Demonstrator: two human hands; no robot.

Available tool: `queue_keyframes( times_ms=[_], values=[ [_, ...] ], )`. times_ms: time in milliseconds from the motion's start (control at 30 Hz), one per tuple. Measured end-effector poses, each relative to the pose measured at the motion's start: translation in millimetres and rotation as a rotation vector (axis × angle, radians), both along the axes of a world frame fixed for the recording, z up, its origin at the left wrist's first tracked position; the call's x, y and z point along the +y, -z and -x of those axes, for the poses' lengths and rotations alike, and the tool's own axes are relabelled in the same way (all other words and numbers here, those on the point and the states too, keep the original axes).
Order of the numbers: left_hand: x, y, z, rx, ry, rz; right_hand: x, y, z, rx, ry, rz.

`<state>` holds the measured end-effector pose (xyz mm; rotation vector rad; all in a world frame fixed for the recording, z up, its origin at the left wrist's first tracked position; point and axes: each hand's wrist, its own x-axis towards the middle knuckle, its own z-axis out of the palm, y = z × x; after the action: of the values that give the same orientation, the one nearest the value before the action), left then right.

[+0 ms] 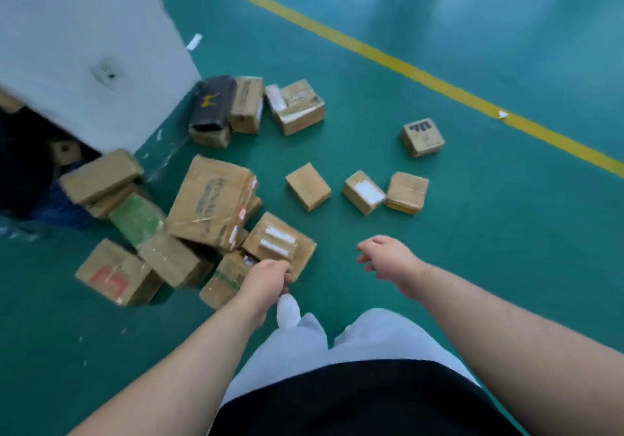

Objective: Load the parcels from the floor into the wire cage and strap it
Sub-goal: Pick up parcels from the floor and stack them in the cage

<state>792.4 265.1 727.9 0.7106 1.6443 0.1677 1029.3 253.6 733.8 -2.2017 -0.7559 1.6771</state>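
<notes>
Several cardboard parcels lie on the green floor (472,233). My left hand (266,275) reaches down to the near edge of a parcel with white labels (278,241); its fingers are curled at that edge, and the blur hides whether they grip it. My right hand (388,256) hovers above the floor to the right, fingers relaxed, holding nothing. A large taped parcel (211,202) sits left of the labelled one. Three small parcels (308,186) (364,191) (407,192) lie further out. No wire cage or strap is in view.
A white pillar (84,47) stands at the upper left with more parcels and a black bag (212,103) at its foot. A lone box (422,136) sits near the yellow floor line (405,64). My legs and a white shoe (288,310) are below.
</notes>
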Motion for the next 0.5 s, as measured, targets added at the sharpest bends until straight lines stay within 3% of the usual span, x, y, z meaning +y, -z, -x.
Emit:
queue_keyframes(
  times_ms=[133,267,500],
  values=[
    [72,-21,-63,-0.003,0.175,-0.075,-16,-10,-54,0.028,0.134,0.04],
    [121,-36,-146,-0.018,0.342,-0.117,-22,1,-127,0.002,0.431,0.063],
    [140,-8,-307,0.065,0.544,-0.009,-23,28,-266,0.096,0.658,0.082]
  ],
)
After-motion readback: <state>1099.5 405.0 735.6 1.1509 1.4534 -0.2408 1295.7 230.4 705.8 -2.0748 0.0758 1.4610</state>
